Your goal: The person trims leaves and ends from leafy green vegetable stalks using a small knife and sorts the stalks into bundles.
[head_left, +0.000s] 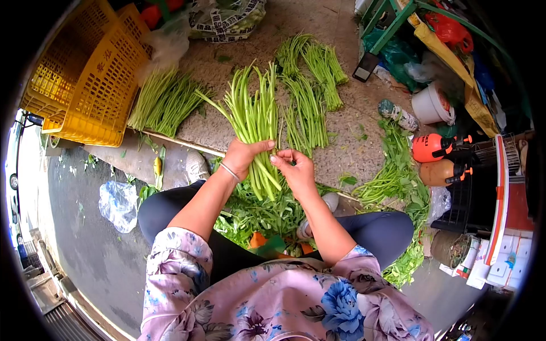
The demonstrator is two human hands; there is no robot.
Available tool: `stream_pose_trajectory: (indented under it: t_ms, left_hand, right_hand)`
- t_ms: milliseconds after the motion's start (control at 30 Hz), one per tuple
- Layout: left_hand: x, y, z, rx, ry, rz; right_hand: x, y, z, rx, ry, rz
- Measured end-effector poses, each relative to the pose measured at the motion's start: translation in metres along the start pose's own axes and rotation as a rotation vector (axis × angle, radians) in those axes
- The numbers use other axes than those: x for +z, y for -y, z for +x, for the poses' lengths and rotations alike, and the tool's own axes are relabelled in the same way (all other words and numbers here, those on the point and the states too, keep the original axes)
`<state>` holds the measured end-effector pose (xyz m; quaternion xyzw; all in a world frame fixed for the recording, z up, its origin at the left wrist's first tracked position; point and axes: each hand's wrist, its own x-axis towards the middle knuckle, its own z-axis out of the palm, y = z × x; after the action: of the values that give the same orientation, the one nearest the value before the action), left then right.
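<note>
Floor (355,153): rough concrete at the far side, darker paving at left; loose leafy greens (259,216) lie near, below the hands, and along the right.
Yellow crate (105,85): far left, just beside a pile of cut stems (165,102).
Stem bunches (307,111): laid on the concrete, far and slightly right of the hands.
Green stem bundle (253,111): held up between the knees, far ends fanned, near ends poking out below the grip. A slack hold could let outer stems slide free, since one already juts left; too hard a squeeze might bruise them.
Left hand (242,156): fingers wrapped round the bundle, thumb laid across it.
Right hand (296,170): thumb and forefinger pressed together at the bundle's right edge; cannot tell what, if anything, they pinch.
Lettering: two dark Chinese characters on the crate, the upper seemingly 泓; a printed bag (227,20), far, bears bold black characters too creased to read surely.
</note>
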<state>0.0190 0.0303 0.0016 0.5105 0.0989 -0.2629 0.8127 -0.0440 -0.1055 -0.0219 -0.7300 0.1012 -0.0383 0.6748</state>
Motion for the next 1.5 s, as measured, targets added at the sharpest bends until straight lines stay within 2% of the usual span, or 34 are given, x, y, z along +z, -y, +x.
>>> stream_pose_trajectory:
  t_ms: [67,133,200,267,333,400,500,633,700,733,800,867,933,1000,1067,1133,1300,1367,1400,1467,1500]
  left_hand:
    - [0.000,-0.002,0.000,-0.008,0.010,-0.019]
    - [-0.002,-0.002,-0.002,-0.021,0.014,-0.043]
    - [-0.004,-0.002,-0.001,-0.115,-0.057,-0.150]
    - [-0.016,0.006,0.007,-0.120,-0.075,-0.155]
    - [-0.020,0.004,0.008,-0.280,-0.083,-0.321]
    - [-0.018,0.003,0.006,-0.302,-0.058,-0.327]
    - [-0.015,0.000,0.000,-0.350,0.194,-0.293]
    - [-0.008,-0.007,-0.008,-0.330,0.189,-0.281]
    - [-0.005,-0.008,-0.012,-0.311,0.161,-0.295]
    - [-0.006,-0.006,-0.011,-0.314,0.163,-0.295]
    - [-0.008,-0.004,-0.006,-0.196,0.128,-0.208]
    - [-0.007,-0.003,-0.007,-0.161,0.118,-0.136]
    - [-0.003,0.001,-0.006,-0.128,0.114,-0.061]
    - [-0.001,0.005,-0.005,0.001,0.062,-0.012]
    - [0.000,0.002,-0.005,0.005,0.045,-0.010]
    - [0.001,0.000,-0.007,0.043,0.033,0.047]
    - [0.001,0.003,-0.007,0.099,0.009,0.117]
    - [0.003,0.002,-0.008,0.108,0.004,0.135]
    - [0.003,0.001,-0.008,0.103,-0.016,0.140]
    - [0.002,0.002,-0.006,0.099,-0.032,0.145]
    - [0.000,0.003,-0.005,0.107,-0.044,0.192]
  right_hand:
    - [-0.003,0.003,0.000,0.260,0.007,0.265]
    - [-0.005,0.004,-0.002,0.243,-0.030,0.341]
    - [-0.010,0.006,-0.003,0.327,-0.041,0.463]
    - [-0.006,0.012,-0.007,0.342,-0.070,0.504]
    - [-0.005,0.013,-0.008,0.385,-0.022,0.569]
    - [-0.001,0.008,-0.008,0.386,-0.003,0.552]
    - [0.004,0.004,-0.011,0.373,0.064,0.521]
    - [0.003,0.004,-0.011,0.413,0.088,0.523]
    - [0.003,0.002,-0.012,0.322,0.090,0.284]
    - [0.002,0.000,-0.011,0.323,0.087,0.284]
    - [0.000,-0.003,-0.005,0.159,-0.037,0.132]
    - [-0.003,0.004,0.004,0.093,-0.065,0.153]
    - [-0.006,0.024,0.014,-0.093,-0.113,0.046]
    - [-0.008,0.036,0.021,-0.102,-0.054,0.071]
    - [-0.010,0.038,0.027,-0.114,0.012,0.094]
    - [-0.009,0.036,0.031,-0.108,0.162,-0.013]
    - [-0.001,0.017,0.034,-0.129,0.077,-0.059]
    - [0.000,0.006,0.039,-0.403,-0.026,-0.210]
    - [-0.002,0.013,0.036,-0.402,-0.029,-0.211]
    - [-0.011,0.028,0.030,-0.438,-0.125,-0.688]
    - [-0.015,0.029,0.030,-0.407,-0.200,-0.723]
